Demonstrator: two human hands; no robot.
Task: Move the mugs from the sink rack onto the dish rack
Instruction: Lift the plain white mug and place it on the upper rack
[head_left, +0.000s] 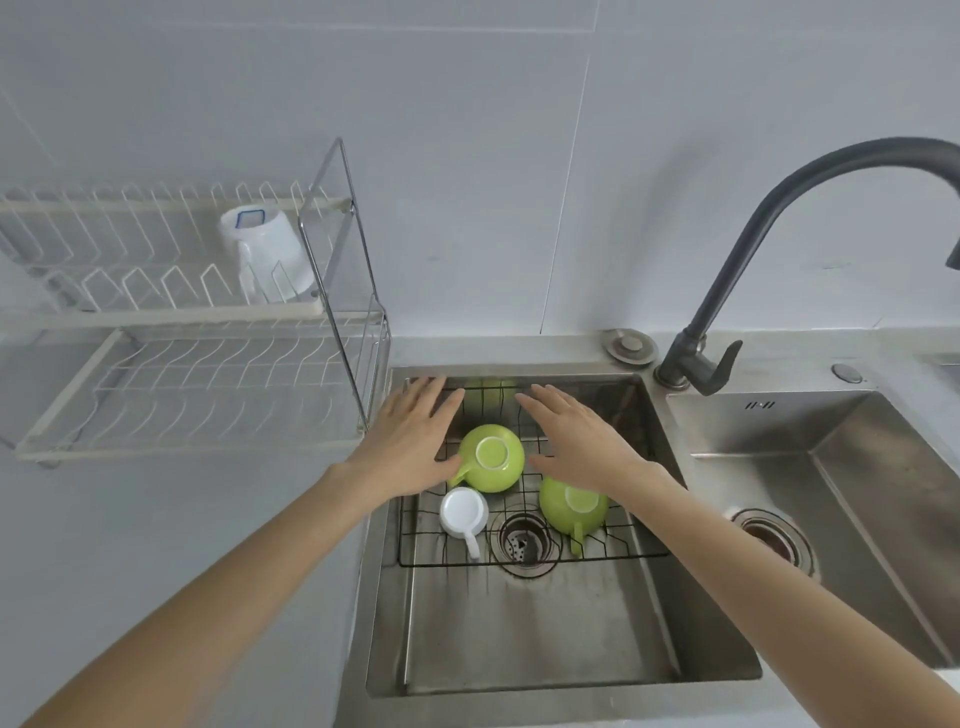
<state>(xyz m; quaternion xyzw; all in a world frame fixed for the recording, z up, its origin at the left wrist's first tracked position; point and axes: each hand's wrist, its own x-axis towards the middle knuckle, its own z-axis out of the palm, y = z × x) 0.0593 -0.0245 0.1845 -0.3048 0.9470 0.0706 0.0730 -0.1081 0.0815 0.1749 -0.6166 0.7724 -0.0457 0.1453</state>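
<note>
Sink rack (613, 545) holds three upturned mugs (491, 457); both hands' (410, 447) grip open, empty

Faucet (810, 218): spout cut by right edge; dish rack (171, 312), left of faucet: cut by left edge; second basin (857, 467): partly cropped.

no readable text, small dark marks on the right sink (759, 405) rim, illegible

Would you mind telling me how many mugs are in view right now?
4. A green upturned mug lies between the hands, another green mug sits under the right wrist, a small white mug is beside the drain, and a white mug stands on the dish rack's upper tier. More may be hidden.
</note>
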